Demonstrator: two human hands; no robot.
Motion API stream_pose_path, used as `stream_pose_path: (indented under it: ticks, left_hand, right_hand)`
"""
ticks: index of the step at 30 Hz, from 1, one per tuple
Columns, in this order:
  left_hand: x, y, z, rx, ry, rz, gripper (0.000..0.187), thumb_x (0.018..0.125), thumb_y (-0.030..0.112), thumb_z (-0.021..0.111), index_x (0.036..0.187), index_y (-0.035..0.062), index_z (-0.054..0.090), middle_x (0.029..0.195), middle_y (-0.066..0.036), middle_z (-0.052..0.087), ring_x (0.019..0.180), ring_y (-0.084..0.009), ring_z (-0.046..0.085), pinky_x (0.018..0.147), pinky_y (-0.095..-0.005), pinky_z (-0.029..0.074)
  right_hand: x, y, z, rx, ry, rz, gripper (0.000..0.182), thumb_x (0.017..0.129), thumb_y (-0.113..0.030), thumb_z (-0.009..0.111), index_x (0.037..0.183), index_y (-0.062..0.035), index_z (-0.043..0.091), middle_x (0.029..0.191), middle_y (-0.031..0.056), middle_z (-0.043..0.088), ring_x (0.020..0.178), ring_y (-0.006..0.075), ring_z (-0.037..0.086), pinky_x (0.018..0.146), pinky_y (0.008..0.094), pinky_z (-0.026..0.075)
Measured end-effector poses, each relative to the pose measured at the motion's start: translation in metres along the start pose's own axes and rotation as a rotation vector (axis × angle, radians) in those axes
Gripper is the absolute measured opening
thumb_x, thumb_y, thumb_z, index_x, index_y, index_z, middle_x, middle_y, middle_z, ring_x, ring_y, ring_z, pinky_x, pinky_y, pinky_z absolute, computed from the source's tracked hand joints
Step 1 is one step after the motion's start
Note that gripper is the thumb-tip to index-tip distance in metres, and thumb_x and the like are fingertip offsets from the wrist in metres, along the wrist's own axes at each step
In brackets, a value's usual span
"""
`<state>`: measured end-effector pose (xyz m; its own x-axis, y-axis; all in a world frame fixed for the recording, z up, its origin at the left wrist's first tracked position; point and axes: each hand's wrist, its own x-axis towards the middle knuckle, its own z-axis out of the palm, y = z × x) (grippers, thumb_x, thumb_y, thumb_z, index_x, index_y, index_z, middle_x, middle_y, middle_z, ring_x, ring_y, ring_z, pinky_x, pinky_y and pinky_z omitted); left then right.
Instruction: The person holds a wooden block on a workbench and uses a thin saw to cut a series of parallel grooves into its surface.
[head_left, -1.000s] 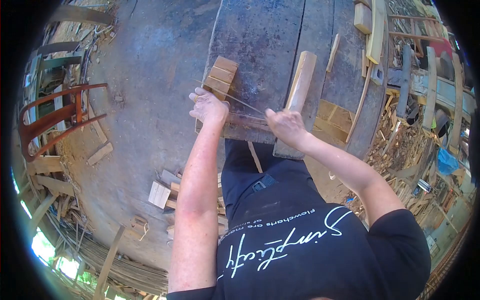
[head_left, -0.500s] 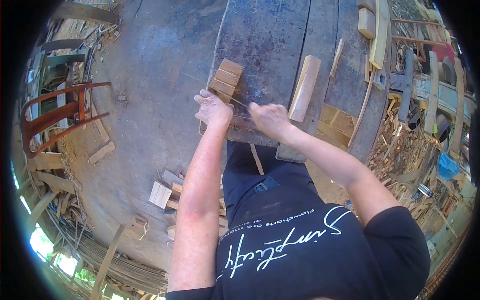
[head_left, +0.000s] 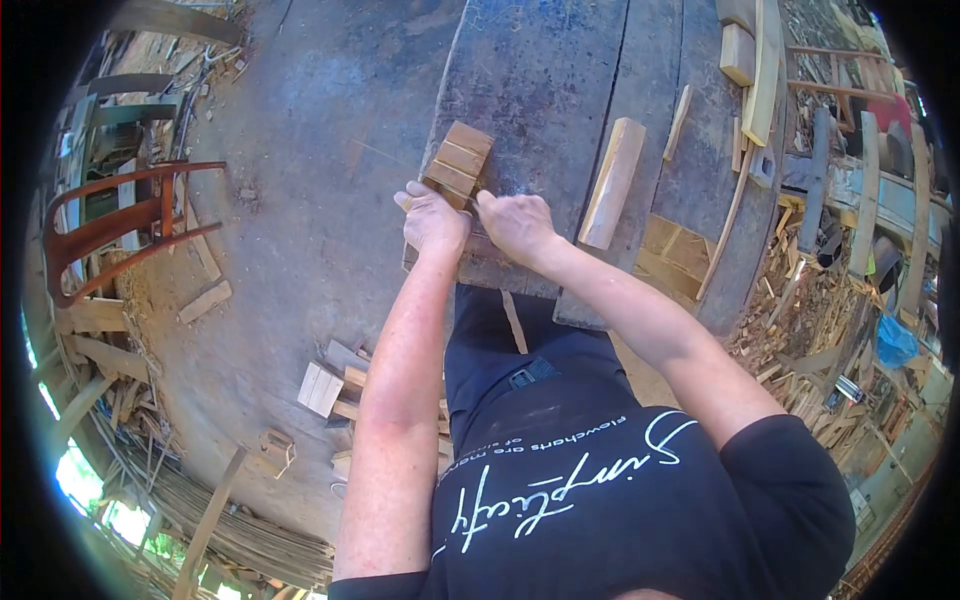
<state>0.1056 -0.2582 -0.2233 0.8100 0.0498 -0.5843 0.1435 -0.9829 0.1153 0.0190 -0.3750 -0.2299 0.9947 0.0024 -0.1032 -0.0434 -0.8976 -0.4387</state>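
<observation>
A small wooden block (head_left: 459,160) with grooves across its top lies on the dark workbench (head_left: 540,90), near the bench's left edge. My left hand (head_left: 436,218) is closed around the block's near end, thumb side hidden. Close to the block's right side, my right hand (head_left: 515,224) is closed in a fist on the end of a thin, rod-like tool. Its faint, narrow shaft runs across the block and sticks out to the left; its exact kind cannot be made out.
A longer wooden piece (head_left: 613,183) lies to the right on the bench, with thin strips and more blocks (head_left: 738,54) beyond. A reddish-brown chair frame (head_left: 120,230) stands on the floor at left. Wood offcuts (head_left: 320,388) lie below the bench, and scrap piles line the right.
My right hand has moved left, up against the block, pushing the thin tool along with it. The left hand still grips the block; the whole view has shifted slightly.
</observation>
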Motion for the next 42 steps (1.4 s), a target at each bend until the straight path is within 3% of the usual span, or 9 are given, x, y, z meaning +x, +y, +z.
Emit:
stream_pose_path:
  ticks: [3, 5, 8, 14, 20, 26, 32, 38, 42]
  left_hand:
    - [-0.003, 0.002, -0.001, -0.026, 0.024, -0.001, 0.08, 0.069, 0.032, 0.084, 0.121, -0.0002, 0.032, 0.127, -0.028, 0.048, 0.104, -0.0398, 0.064, 0.087, -0.0413, 0.055]
    - [-0.006, 0.002, -0.004, -0.012, 0.013, 0.007, 0.08, 0.069, 0.032, 0.083, 0.122, -0.0001, 0.032, 0.127, -0.028, 0.047, 0.104, -0.0397, 0.064, 0.087, -0.0411, 0.055]
    - [-0.005, 0.002, -0.001, -0.011, 0.03, 0.007, 0.076, 0.07, 0.024, 0.082, 0.121, -0.001, 0.031, 0.125, -0.025, 0.046, 0.101, -0.0374, 0.066, 0.083, -0.0393, 0.057]
    - [-0.005, 0.004, -0.004, -0.026, 0.024, -0.008, 0.077, 0.07, 0.023, 0.081, 0.122, -0.0015, 0.029, 0.13, -0.027, 0.043, 0.101, -0.0384, 0.066, 0.084, -0.0396, 0.057]
    - [-0.005, 0.001, -0.001, -0.034, 0.024, 0.008, 0.074, 0.07, 0.022, 0.08, 0.121, -0.0003, 0.031, 0.13, -0.027, 0.044, 0.101, -0.0381, 0.066, 0.084, -0.0397, 0.057]
    - [-0.006, 0.005, -0.005, -0.061, 0.018, -0.025, 0.072, 0.071, 0.02, 0.08, 0.121, -0.0001, 0.032, 0.13, -0.027, 0.044, 0.101, -0.0377, 0.066, 0.084, -0.0397, 0.057]
    - [-0.003, -0.001, 0.001, -0.007, 0.023, 0.017, 0.079, 0.072, 0.032, 0.082, 0.122, -0.0027, 0.032, 0.121, -0.027, 0.054, 0.104, -0.0389, 0.065, 0.087, -0.04, 0.055]
    - [-0.004, 0.002, -0.001, -0.032, 0.037, -0.005, 0.077, 0.073, 0.03, 0.08, 0.123, -0.0039, 0.032, 0.122, -0.027, 0.053, 0.105, -0.0387, 0.064, 0.088, -0.0397, 0.055]
    - [-0.006, 0.002, -0.003, -0.021, 0.031, -0.007, 0.073, 0.074, 0.028, 0.077, 0.122, -0.0035, 0.032, 0.123, -0.028, 0.053, 0.106, -0.0381, 0.064, 0.088, -0.0398, 0.055]
  right_hand:
    - [-0.008, 0.002, -0.005, -0.028, 0.021, -0.018, 0.01, 0.089, -0.014, 0.053, 0.082, -0.0073, 0.053, 0.06, 0.0144, 0.064, 0.057, 0.0301, 0.068, 0.05, 0.0434, 0.053]
    - [-0.046, 0.011, -0.029, -0.04, -0.166, 0.073, 0.007, 0.088, -0.012, 0.051, 0.084, -0.0064, 0.054, 0.064, 0.016, 0.066, 0.062, 0.0312, 0.069, 0.053, 0.0431, 0.054]
    - [-0.064, 0.017, -0.039, -0.051, -0.206, 0.08, 0.007, 0.087, -0.012, 0.052, 0.084, -0.0059, 0.054, 0.065, 0.0161, 0.066, 0.062, 0.0321, 0.069, 0.053, 0.0436, 0.054]
    - [0.004, -0.003, -0.003, -0.007, 0.005, -0.018, 0.009, 0.088, -0.013, 0.052, 0.082, -0.0064, 0.052, 0.061, 0.0165, 0.064, 0.06, 0.0332, 0.068, 0.053, 0.0441, 0.054]
    - [-0.062, 0.021, -0.041, -0.038, -0.205, 0.108, 0.006, 0.087, -0.011, 0.052, 0.084, -0.0062, 0.054, 0.064, 0.0177, 0.065, 0.066, 0.0347, 0.07, 0.056, 0.0445, 0.054]
    - [0.02, -0.005, 0.008, 0.002, -0.051, 0.005, 0.006, 0.088, -0.012, 0.053, 0.087, -0.0066, 0.054, 0.064, 0.0178, 0.065, 0.064, 0.0341, 0.069, 0.056, 0.0447, 0.054]
    - [-0.064, 0.024, -0.027, -0.043, -0.211, 0.115, 0.006, 0.088, -0.012, 0.053, 0.086, -0.0067, 0.054, 0.066, 0.0165, 0.066, 0.066, 0.0334, 0.07, 0.056, 0.0439, 0.055]
    - [0.009, -0.001, 0.008, 0.008, -0.066, 0.039, 0.006, 0.09, -0.012, 0.05, 0.088, -0.0072, 0.054, 0.068, 0.0171, 0.067, 0.067, 0.0332, 0.07, 0.056, 0.0447, 0.054]
    - [-0.028, 0.012, -0.002, -0.031, -0.055, 0.044, 0.005, 0.088, -0.012, 0.051, 0.087, -0.0078, 0.054, 0.068, 0.0152, 0.066, 0.067, 0.0333, 0.069, 0.055, 0.0449, 0.053]
